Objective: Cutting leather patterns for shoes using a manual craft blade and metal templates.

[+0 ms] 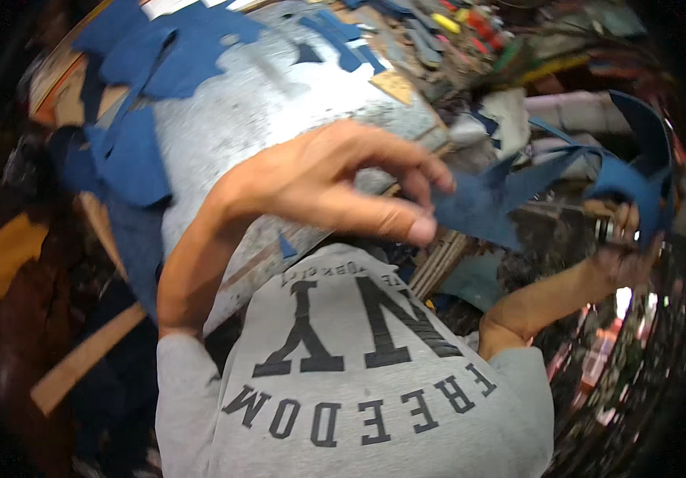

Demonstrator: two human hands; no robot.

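Over the near edge of the worktable, my left hand (pixel 335 187) reaches across to the right, with its thumb and fingers curled together at the edge of a blue leather scrap (pixel 486 203). Part of the grip is hidden behind the fingers. Farther right, my right hand (pixel 626 259) is raised off the table, closed on curved blue leather offcuts (pixel 634 187). Thin strips stretch from these offcuts toward the scrap at my left hand. Motion blurs the right hand and the scrap, so whether they are one piece I cannot tell.
Blue leather pieces (pixel 179 52) with cut-out shapes overlap the far left of the grey speckled worktable (pixel 207 143); others hang over its left edge. Narrow blue strips (pixel 343 44) and a tan triangular scrap (pixel 393 85) lie at the back. Tools and clutter (pixel 446 32) crowd the far right.
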